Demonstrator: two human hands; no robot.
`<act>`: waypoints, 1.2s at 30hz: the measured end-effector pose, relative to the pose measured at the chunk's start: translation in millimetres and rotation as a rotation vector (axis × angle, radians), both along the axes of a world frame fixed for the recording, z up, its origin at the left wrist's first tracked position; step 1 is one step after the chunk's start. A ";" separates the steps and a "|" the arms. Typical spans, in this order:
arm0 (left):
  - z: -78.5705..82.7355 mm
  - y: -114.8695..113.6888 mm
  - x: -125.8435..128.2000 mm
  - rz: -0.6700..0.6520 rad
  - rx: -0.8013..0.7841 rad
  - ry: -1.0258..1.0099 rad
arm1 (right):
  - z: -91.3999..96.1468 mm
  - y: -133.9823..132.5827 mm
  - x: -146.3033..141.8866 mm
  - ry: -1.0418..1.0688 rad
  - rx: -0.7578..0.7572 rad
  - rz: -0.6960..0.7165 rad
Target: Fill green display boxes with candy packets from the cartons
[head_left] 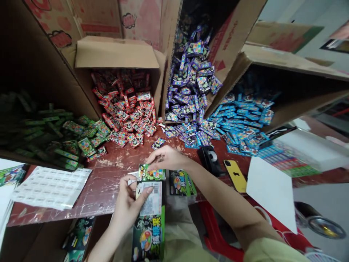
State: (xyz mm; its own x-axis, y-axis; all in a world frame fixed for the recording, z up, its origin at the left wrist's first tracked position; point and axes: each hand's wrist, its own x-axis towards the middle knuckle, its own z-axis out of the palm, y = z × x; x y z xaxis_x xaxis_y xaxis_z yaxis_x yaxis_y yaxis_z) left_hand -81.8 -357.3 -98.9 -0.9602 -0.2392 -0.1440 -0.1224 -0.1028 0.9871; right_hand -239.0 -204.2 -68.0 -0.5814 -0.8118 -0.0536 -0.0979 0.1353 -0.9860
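A black and green candy box (148, 238) stands in front of me, a white barcode label (152, 202) on its side. My left hand (129, 198) grips it around the left edge, thumb pressed on the label. At its upper end is a green printed panel (151, 174), which may be a flap. My right hand (167, 159) has its fingers bent over this end, touching the panel; what lies beneath the fingertips is hidden. Flat black and green candy packages (180, 182) lie just behind, under my right forearm. One loose small candy box (158, 143) lies beyond my right hand.
Cartons hold piles of small green boxes (87, 145), red boxes (133, 116), purple boxes (188, 98) and blue boxes (242, 116). A sticker sheet (51, 187) lies left. Rightward are a black tape dispenser (209, 162), a yellow phone (235, 176) and a white sheet (269, 193).
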 end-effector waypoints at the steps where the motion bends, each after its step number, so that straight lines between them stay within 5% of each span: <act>1: 0.4 -0.7 1.0 -0.004 0.009 0.001 | 0.2 3.9 4.7 -0.019 0.016 -0.032; 7: 0.4 -3.0 3.6 0.010 0.016 0.011 | 3.2 11.4 35.7 0.002 0.038 -0.291; 14: 4.3 -1.7 3.3 0.004 -0.016 0.072 | 3.8 3.8 33.2 -0.181 -0.081 -0.429; 26: 5.4 -0.7 4.8 -0.074 0.107 -0.012 | -4.4 21.9 46.7 -0.128 -0.002 -0.216; 36: 5.6 -9.3 8.2 -0.210 -0.175 0.086 | -13.9 27.6 81.7 -0.141 -0.069 -0.217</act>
